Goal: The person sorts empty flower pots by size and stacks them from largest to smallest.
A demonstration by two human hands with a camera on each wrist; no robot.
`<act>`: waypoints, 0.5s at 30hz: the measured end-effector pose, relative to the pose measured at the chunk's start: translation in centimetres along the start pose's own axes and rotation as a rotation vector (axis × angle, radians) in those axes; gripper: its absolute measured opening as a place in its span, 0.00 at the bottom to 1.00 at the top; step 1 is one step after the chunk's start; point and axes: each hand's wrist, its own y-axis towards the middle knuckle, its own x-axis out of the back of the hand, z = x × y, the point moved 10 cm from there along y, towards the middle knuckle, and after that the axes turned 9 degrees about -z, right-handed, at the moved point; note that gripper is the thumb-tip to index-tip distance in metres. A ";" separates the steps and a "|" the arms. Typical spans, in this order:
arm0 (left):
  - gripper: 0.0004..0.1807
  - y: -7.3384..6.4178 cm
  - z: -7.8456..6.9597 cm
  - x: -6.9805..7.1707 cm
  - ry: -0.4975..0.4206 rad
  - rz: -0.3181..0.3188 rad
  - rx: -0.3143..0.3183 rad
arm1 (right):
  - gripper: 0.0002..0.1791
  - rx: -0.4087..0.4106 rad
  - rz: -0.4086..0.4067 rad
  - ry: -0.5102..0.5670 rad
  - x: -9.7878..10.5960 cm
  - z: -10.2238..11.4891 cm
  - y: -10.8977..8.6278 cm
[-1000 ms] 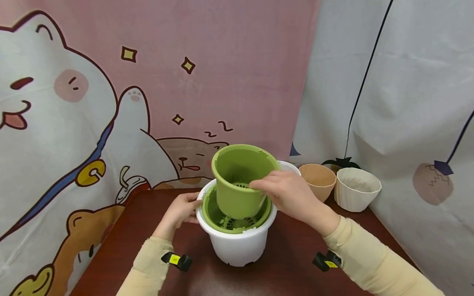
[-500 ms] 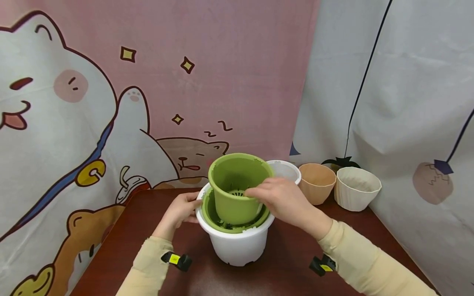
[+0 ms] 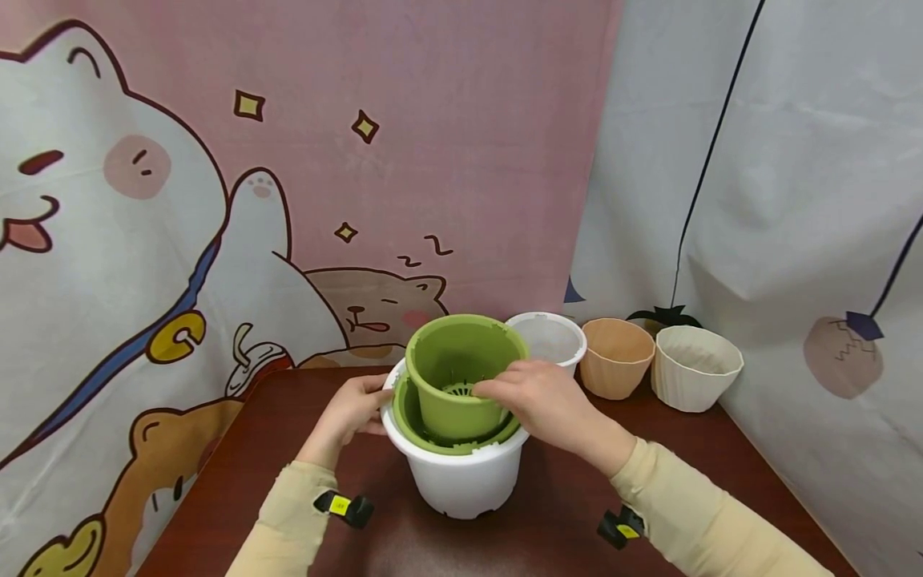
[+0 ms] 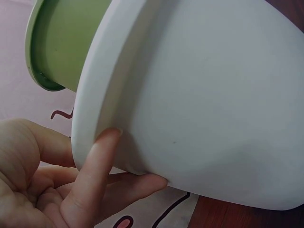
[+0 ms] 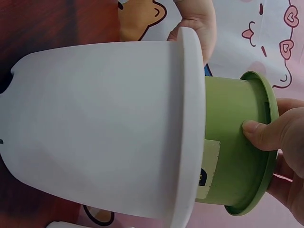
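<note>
A large white flower pot [image 3: 465, 485] stands on the table with a green flower pot [image 3: 405, 421] nested inside it. My left hand [image 3: 355, 410] grips the white pot's rim at its left side, thumb over the edge and fingers beneath, as the left wrist view shows. A smaller green flower pot [image 3: 461, 421] is partly down inside the nested one, its upper part standing above the white rim. My right hand [image 3: 544, 401] pinches this smaller pot's rim at the right. In the right wrist view a pale label [image 5: 209, 168] shows on its side.
Behind on the right stand another white pot [image 3: 570, 340], an orange pot [image 3: 616, 361] and a cream ribbed pot [image 3: 695, 373]. They sit near the back of the dark red table [image 3: 288, 481]. A printed cloth [image 3: 490, 144] hangs behind it.
My right hand has lowered the smaller green pot deeper into the nested green pot, moving slightly left. My left hand has stayed on the white rim.
</note>
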 end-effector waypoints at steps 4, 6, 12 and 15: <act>0.23 0.0 0.0 0.0 0.000 0.000 -0.001 | 0.19 -0.008 0.013 -0.007 -0.4 -0.1 -0.2; 0.23 0.0 0.0 0.0 -0.002 0.001 -0.001 | 0.19 -0.011 0.019 -0.008 -0.6 -0.1 -0.3; 0.23 -0.1 0.0 0.0 -0.007 -0.004 0.004 | 0.17 -0.006 0.028 -0.011 -1.1 0.0 -0.6; 0.23 -0.1 0.0 0.0 -0.009 -0.007 0.005 | 0.17 -0.003 0.029 -0.010 -1.3 0.0 -0.7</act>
